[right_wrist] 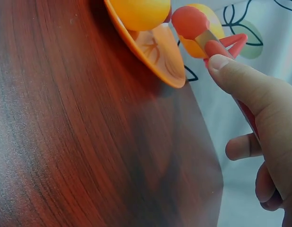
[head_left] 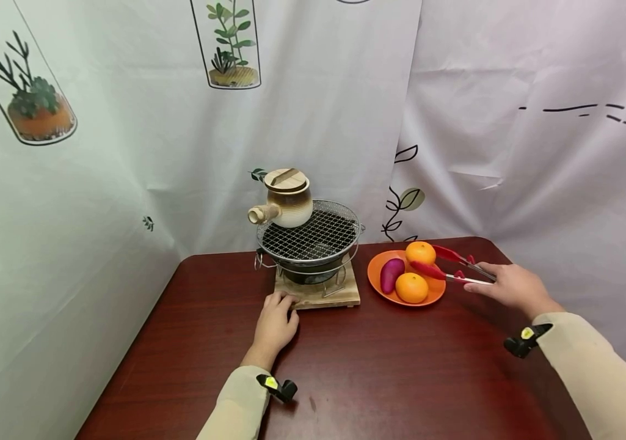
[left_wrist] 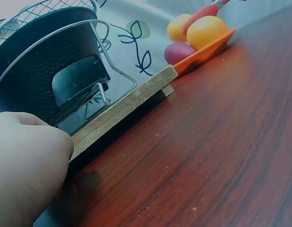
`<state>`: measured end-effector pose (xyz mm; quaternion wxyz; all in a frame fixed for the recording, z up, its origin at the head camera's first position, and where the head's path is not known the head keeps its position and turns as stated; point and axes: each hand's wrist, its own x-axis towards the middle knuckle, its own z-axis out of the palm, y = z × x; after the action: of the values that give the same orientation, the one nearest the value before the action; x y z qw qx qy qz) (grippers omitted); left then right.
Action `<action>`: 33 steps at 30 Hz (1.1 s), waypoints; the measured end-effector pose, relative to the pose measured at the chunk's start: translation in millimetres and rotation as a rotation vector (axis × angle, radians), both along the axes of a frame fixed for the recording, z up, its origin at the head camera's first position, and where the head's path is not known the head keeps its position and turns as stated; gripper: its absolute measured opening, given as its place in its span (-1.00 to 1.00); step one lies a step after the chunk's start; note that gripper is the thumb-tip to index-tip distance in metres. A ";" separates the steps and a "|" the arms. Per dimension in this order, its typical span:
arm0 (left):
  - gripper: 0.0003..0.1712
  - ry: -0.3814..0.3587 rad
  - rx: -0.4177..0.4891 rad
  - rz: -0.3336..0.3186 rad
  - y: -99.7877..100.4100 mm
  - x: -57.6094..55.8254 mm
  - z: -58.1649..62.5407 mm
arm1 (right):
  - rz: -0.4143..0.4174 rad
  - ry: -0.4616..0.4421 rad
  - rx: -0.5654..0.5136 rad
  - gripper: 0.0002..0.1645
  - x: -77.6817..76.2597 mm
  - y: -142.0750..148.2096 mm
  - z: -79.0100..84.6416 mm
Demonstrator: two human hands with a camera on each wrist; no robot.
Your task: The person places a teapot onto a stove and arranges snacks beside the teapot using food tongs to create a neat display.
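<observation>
My right hand (head_left: 516, 287) holds red-tipped metal tongs (head_left: 477, 281) by their handles, thumb on the near arm. The tongs' two red heads lie either side of the rear tangerine (head_left: 420, 252); whether they squeeze it I cannot tell. That tangerine sits on an orange plate (head_left: 438, 294) beside a second tangerine (head_left: 411, 288) and a purple eggplant-like piece (head_left: 392, 275). My left hand (head_left: 276, 324) rests at the front left corner of a wooden board (head_left: 318, 299), touching it; its fingertips are hidden in the left wrist view. A black grill stove (left_wrist: 46, 61) stands on the board.
On the stove's wire mesh (head_left: 323, 235) sits a lidded clay pot (head_left: 293, 205), its side handle pointing left. The dark red table (head_left: 367, 366) ends at a printed curtain (head_left: 334, 110) behind and on the left. The plate stands right of the board.
</observation>
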<state>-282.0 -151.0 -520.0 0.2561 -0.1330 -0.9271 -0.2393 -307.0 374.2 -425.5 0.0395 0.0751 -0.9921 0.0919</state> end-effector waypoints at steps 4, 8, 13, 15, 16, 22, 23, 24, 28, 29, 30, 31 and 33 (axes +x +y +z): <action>-0.76 -0.002 -0.007 0.001 -0.1 0.7 0.3 | -0.001 -0.010 0.003 0.27 1.0 -3.7 3.5; -0.77 -0.015 -0.006 0.001 0.0 1.3 0.8 | -0.010 -0.016 0.001 0.28 0.1 -7.5 4.4; -0.76 -0.019 -0.007 0.000 -0.3 1.4 0.0 | -0.005 -0.003 -0.009 0.29 0.1 -12.0 6.7; -0.76 -0.028 -0.007 0.000 -0.3 1.1 0.2 | -0.001 -0.003 -0.010 0.28 0.3 -13.7 8.3; -0.76 -0.032 -0.007 0.000 -0.2 0.9 0.5 | 0.001 -0.003 -0.010 0.28 0.5 -14.5 9.2; -0.76 -0.037 -0.008 -0.002 0.1 0.2 1.6 | 0.022 0.012 -0.007 0.27 0.1 -18.0 15.2; -0.76 -0.038 -0.007 -0.002 0.1 0.3 1.5 | 0.026 0.015 -0.008 0.26 -0.2 -18.2 15.8; -0.76 -0.039 -0.007 -0.001 0.1 0.3 1.5 | 0.030 0.017 -0.008 0.25 -0.5 -18.5 16.4; -0.76 -0.053 -0.005 0.002 0.0 0.2 1.3 | 0.041 0.019 -0.003 0.23 -1.0 -19.9 17.8; -0.76 -0.052 -0.004 0.001 0.0 0.0 1.1 | 0.044 0.021 -0.001 0.22 -1.1 -20.3 18.0; -0.76 -0.050 -0.004 0.001 0.0 -0.1 0.9 | 0.046 0.024 0.000 0.20 -1.2 -20.6 18.2; -0.76 -0.044 -0.005 0.001 0.0 -0.5 0.5 | 0.048 0.027 0.002 0.19 -1.2 -20.9 18.4; -0.77 -0.035 -0.006 0.003 -0.1 -0.9 -0.1 | 0.049 0.033 0.004 0.18 -1.2 -21.6 18.5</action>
<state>-282.9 -151.1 -520.1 0.2398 -0.1284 -0.9323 -0.2386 -308.2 352.5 -406.9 0.0536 0.1009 -0.9894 0.0895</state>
